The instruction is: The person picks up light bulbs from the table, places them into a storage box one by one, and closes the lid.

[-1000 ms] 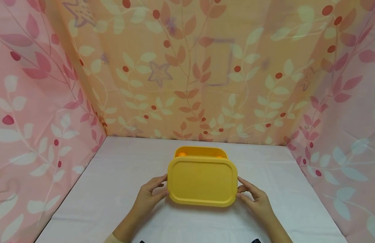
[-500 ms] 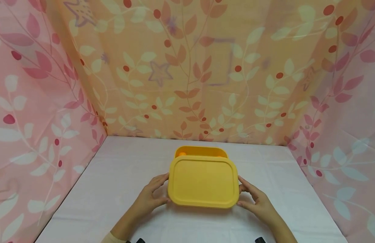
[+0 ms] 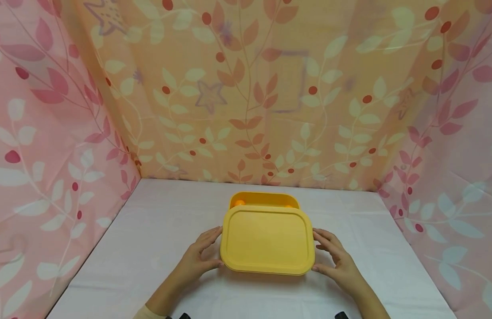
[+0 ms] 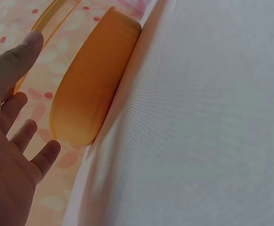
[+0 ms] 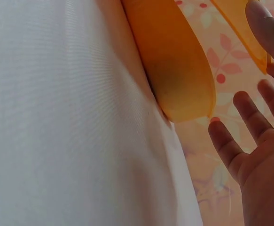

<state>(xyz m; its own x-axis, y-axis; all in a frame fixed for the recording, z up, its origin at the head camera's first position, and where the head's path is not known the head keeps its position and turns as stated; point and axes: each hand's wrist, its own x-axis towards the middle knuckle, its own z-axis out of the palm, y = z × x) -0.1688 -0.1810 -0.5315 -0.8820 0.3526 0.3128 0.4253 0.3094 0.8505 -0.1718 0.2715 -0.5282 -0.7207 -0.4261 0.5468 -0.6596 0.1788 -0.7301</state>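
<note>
A yellow rectangular lid point(image 3: 267, 239) with rounded corners is held up between both hands in the head view. My left hand point(image 3: 195, 260) pinches its left edge with thumb and fingertips. At the opposite edge, my right hand point(image 3: 342, 266) pinches it likewise. Behind and below the lid, a yellow box point(image 3: 265, 198) stands on the table, its front part hidden. Inside it show an orange round thing point(image 3: 239, 203) and the top of another orange thing point(image 3: 288, 206). Both wrist views show a gap between the lid point(image 4: 52, 21) and the box point(image 4: 94, 75); the remaining fingers spread apart.
A white cloth point(image 3: 150, 230) covers the table. Floral fabric rises behind it as an orange-toned back wall point(image 3: 246, 110), with a pink left wall point(image 3: 38, 177) and a pink right wall point(image 3: 461, 168).
The lid has tipped flatter and come slightly nearer to me and to the right. My thumbs have shifted toward its near corners. The box has stayed in place.
</note>
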